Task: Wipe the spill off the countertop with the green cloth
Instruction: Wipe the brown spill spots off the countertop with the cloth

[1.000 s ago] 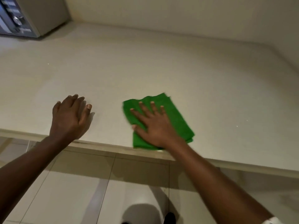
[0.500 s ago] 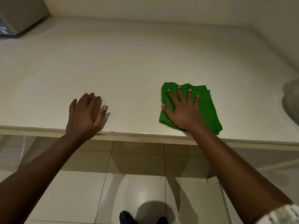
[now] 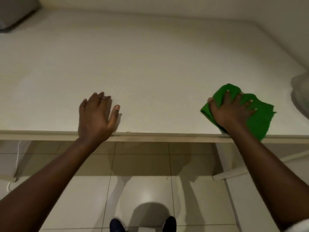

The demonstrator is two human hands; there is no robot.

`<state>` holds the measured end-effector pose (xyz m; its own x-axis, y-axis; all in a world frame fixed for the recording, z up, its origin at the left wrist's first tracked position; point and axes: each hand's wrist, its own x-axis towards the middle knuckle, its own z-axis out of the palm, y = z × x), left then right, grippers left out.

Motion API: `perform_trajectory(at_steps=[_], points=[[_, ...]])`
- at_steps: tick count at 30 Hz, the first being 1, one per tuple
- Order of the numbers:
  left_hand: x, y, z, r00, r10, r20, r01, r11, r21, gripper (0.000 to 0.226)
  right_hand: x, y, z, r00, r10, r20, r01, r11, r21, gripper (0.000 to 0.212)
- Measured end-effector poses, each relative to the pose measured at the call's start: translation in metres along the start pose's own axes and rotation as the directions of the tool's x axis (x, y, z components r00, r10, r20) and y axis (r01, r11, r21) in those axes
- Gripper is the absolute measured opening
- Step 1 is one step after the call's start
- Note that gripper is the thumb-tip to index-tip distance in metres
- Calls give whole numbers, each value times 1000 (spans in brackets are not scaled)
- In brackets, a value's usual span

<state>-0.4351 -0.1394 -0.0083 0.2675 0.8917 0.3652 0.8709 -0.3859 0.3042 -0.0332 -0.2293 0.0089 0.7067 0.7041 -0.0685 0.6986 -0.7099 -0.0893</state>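
The pale bench (image 3: 150,64) is stretching away beyond both hands, and no spill is showing on it. The green cloth (image 3: 257,118) is lying under the right hand (image 3: 231,111), near the front edge, one corner overhanging. That hand is pressing it flat with fingers spread. The left hand (image 3: 96,118) is resting open, palm down, bracing. Even pressure and overlapping strokes should be serving best.

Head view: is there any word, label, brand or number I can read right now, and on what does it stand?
None can be read.
Grey appliance at the far left corner: only a blurred edge shows, no legible markings.
Green cloth under the right hand: no tag or print shows.
Countertop: plain, no text.
Pale object at the right edge: blurred, nothing legible.
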Motion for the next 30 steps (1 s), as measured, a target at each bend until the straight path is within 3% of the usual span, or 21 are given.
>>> perform_trajectory(at_steps=[2,5,9,12,13,15,18,21,23,25,30], points=[[1,-1,-4,1000,4,0,-4,999,-47,66,-31,-63,7,999,-54,-6,53,999,-2,98],[0,-1,-11,1000,18,11,-16,988,-155,67,-93,-170,24,945,-327,-4,326,945,-31,92],[0,-23,-28,997,81,17,-73,955,-289,66,-162,-253,44,698,-713,58,715,699,-2,78],[3,-75,-45,983,174,59,-168,982,-91,77,-150,-239,41,588,-808,42,806,589,61,72],[5,-97,-51,980,176,88,-176,984,-4,84,-136,-230,38,588,-807,51,805,590,66,71],[9,-138,-61,982,147,120,-160,982,105,93,-95,-216,31,678,-732,65,733,680,26,70],[13,-172,-66,992,61,113,-71,993,95,94,-28,-219,20,871,-490,31,490,871,-20,80],[12,-176,-60,994,94,61,-99,993,72,84,20,-265,19,958,-286,27,286,958,-16,87],[11,-177,-57,992,129,0,-129,989,66,77,33,-314,19,984,-173,43,171,985,32,93],[12,-178,-57,993,116,-21,-115,992,51,76,31,-367,19,984,-166,56,163,985,62,96],[11,-177,-57,994,106,-40,-105,994,40,83,-29,-485,34,894,-442,69,442,897,26,99]])
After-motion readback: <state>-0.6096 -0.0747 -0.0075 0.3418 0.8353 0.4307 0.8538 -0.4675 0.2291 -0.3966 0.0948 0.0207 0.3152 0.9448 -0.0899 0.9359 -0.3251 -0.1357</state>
